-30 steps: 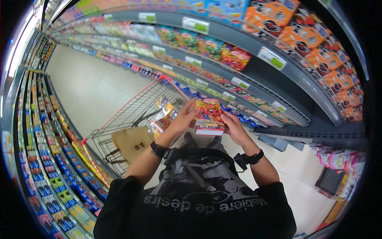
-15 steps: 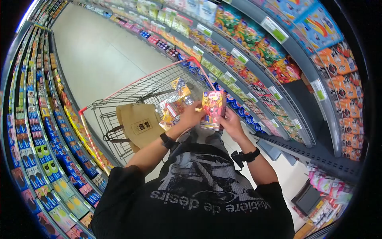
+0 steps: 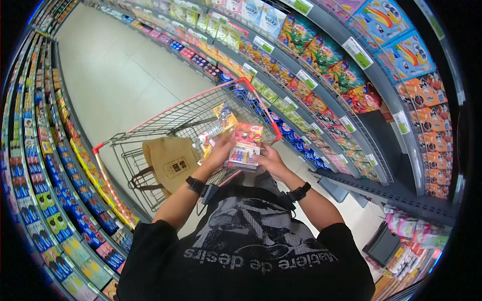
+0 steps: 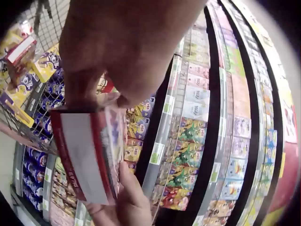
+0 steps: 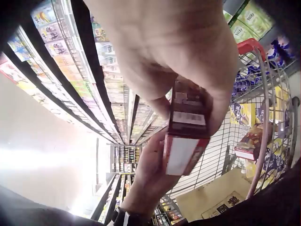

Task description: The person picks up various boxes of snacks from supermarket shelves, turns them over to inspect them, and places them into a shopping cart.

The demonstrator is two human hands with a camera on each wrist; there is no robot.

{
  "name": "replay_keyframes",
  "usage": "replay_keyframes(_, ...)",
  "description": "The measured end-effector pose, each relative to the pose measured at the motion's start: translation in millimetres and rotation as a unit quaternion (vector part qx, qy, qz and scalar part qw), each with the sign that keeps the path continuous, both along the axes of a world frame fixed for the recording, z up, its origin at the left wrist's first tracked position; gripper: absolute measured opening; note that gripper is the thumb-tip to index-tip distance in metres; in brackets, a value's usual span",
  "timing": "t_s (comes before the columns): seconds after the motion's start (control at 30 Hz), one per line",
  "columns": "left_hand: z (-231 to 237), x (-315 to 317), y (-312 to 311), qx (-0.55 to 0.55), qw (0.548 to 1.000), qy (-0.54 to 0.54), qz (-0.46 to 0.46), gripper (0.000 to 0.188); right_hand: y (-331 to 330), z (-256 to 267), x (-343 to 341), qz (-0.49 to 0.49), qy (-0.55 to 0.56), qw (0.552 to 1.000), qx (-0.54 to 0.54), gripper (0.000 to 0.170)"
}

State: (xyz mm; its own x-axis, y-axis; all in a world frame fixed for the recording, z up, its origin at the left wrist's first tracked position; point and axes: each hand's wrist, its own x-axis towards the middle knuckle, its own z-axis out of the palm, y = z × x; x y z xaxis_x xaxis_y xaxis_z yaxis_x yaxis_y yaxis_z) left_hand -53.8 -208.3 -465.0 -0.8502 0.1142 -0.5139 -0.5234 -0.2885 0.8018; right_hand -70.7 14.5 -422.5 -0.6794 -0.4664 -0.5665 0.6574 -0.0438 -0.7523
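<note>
A red snack box (image 3: 247,141) with colourful printed faces is held between both hands in front of the body. My left hand (image 3: 220,152) grips its left side. At its lower right edge, my right hand (image 3: 271,161) holds it with the thumb along the side. A dark red side with a white label panel shows on the box (image 4: 89,155) in the left wrist view. From the right wrist, a barcode side of the box (image 5: 188,115) appears under the palm. Just beyond the left hand, yellow snack packs (image 3: 225,115) lie in the shopping cart (image 3: 170,108).
A brown paper bag (image 3: 168,161) stands inside the cart, which has red corners. Shelves of snack packs (image 3: 321,55) line the right side, and more packed shelves (image 3: 65,215) run along the left. Pale floor tiles (image 3: 120,70) stretch between them. A grey step (image 3: 341,190) sits by the right shelf.
The box has been turned in the hands and moved left, closer to the cart's contents. Both hands keep hold of it. The head view has shifted, so more of the right shelves shows.
</note>
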Motion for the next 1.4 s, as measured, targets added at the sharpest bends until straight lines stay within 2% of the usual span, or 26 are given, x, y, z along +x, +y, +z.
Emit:
replay_keyframes(0.03, 4.9, 1.0, 3.8, -0.03, 0.999, 0.034, -0.013, 0.052, -3.0, -1.6, 0.8, -0.009, -0.023, 1.0, 0.011, 0.06)
replay_keyframes(0.07, 9.8, 1.7, 7.1, -0.06, 0.995, 0.07, -0.026, 0.053, -7.4, -1.5, 2.9, -0.025, 0.001, 0.999, 0.047, 0.057)
replay_keyframes(0.1, 12.7, 0.1, 9.6, -0.09, 0.99, 0.105, -0.037, 0.053, -8.1, -3.4, 3.5, -0.004, 0.017, 0.999, 0.033, 0.056)
replay_keyframes(0.17, 19.0, -6.5, 11.9, -0.075, 0.99, 0.046, -0.112, 0.055, -7.3, -18.8, 6.0, 0.038, 0.048, 0.998, 0.005, 0.054)
replay_keyframes(0.2, 29.4, -9.2, 16.7, -0.065, 0.989, 0.024, -0.131, 0.055, -6.2, -34.6, 7.4, 0.077, 0.118, 0.99, 0.027, 0.058)
replay_keyframes(0.23, 37.1, -12.1, 21.1, -0.056, 0.987, 0.003, -0.151, 0.055, -5.8, -25.6, 7.9, 0.083, 0.097, 0.992, 0.018, 0.06)
replay_keyframes(0.3, -3.3, -11.5, 20.9, -0.084, 0.98, 0.02, -0.182, 0.056, -4.5, 3.5, 9.1, 0.095, 0.054, 0.994, 0.0, 0.065)
replay_keyframes(0.33, -2.1, -15.3, 21.0, -0.095, 0.975, 0.017, -0.202, 0.056, -2.9, -2.5, 11.1, 0.085, 0.105, 0.991, -0.017, 0.068)
replay_keyframes(0.4, -0.5, -23.2, 18.7, -0.084, 0.966, -0.018, -0.244, 0.053, 10.5, -12.2, 10.9, 0.098, 0.074, 0.992, -0.027, 0.068)
replay_keyframes(0.43, -5.0, -27.3, 15.7, -0.106, 0.96, -0.036, -0.256, 0.048, 16.5, -10.9, 9.7, 0.106, 0.059, 0.992, -0.033, 0.067)
replay_keyframes(0.5, -13.0, -31.3, 12.9, -0.142, 0.963, 0.047, -0.224, 0.045, 29.6, -6.3, 10.5, 0.056, 0.088, 0.994, -0.008, 0.057)
replay_keyframes(0.57, -17.7, -37.6, 8.3, -0.167, 0.962, -0.02, -0.215, 0.044, 48.9, -3.1, 7.3, 0.023, 0.152, 0.987, 0.056, 0.049)
replay_keyframes(0.6, -19.7, -40.7, 4.7, -0.18, 0.96, -0.054, -0.208, 0.043, 65.7, 5.1, 5.6, 0.018, 0.185, 0.977, 0.104, 0.043)
replay_keyframes(0.67, -40.0, -41.3, -3.0, -0.215, 0.965, -0.039, -0.142, 0.043, 95.7, 58.2, -10.6, 0.016, 0.231, 0.944, 0.235, 0.042)
replay_keyframes(0.73, -57.1, -41.1, -7.5, -0.265, 0.958, -0.023, -0.107, 0.045, 140.2, 56.0, -32.4, -0.129, 0.358, 0.896, 0.228, 0.041)
replay_keyframes(0.87, -78.6, -41.3, -15.8, -0.381, 0.915, 0.003, -0.135, 0.048, 210.8, 102.3, -74.8, -0.359, 0.422, 0.788, 0.269, 0.058)
replay_keyframes(0.93, -94.6, -38.1, -20.5, -0.427, 0.889, -0.006, -0.167, 0.047, 228.2, 122.1, -91.1, -0.373, 0.451, 0.747, 0.314, 0.066)
replay_keyframes(0.97, -100.7, -32.6, -20.3, -0.416, 0.898, -0.001, -0.146, 0.047, 232.8, 127.4, -98.2, -0.38, 0.465, 0.726, 0.336, 0.07)
replay_keyframes(1.03, -114.5, -22.3, -19.4, -0.391, 0.914, 0.011, -0.103, 0.048, 236.9, 132.1, -114.6, -0.382, 0.456, 0.729, 0.339, 0.074)
replay_keyframes(1.07, -117.0, -22.5, -21.0, -0.433, 0.893, -0.001, -0.125, 0.048, 238.7, 133.9, -122.7, -0.383, 0.452, 0.73, 0.34, 0.076)
replay_keyframes(1.1, -119.6, -17.4, -21.1, -0.418, 0.901, 0.025, -0.111, 0.048, 240.5, 134.0, -129.9, -0.371, 0.448, 0.736, 0.347, 0.078)
replay_keyframes(1.17, -115.4, -13.3, -19.7, -0.449, 0.886, 0.031, -0.111, 0.047, 245.5, 128.3, -146.9, -0.346, 0.441, 0.746, 0.359, 0.08)
replay_keyframes(1.2, -117.0, -10.5, -21.6, -0.426, 0.898, 0.043, -0.101, 0.048, 251.4, 118.4, -157.7, -0.339, 0.479, 0.746, 0.315, 0.078)
replay_keyframes(1.3, -104.1, -4.1, -22.1, -0.451, 0.884, 0.056, -0.11, 0.042, 249.4, 122.1, -168.4, -0.329, 0.439, 0.767, 0.332, 0.072)
replay_keyframes(1.33, -94.1, -4.5, -21.1, -0.429, 0.896, 0.033, -0.112, 0.04, 249.0, 119.0, -171.5, -0.341, 0.428, 0.774, 0.318, 0.064)
replay_keyframes(1.4, -73.9, -7.0, -18.7, -0.383, 0.916, -0.014, -0.119, 0.037, 245.2, 124.8, -169.1, -0.346, 0.406, 0.783, 0.321, 0.06)
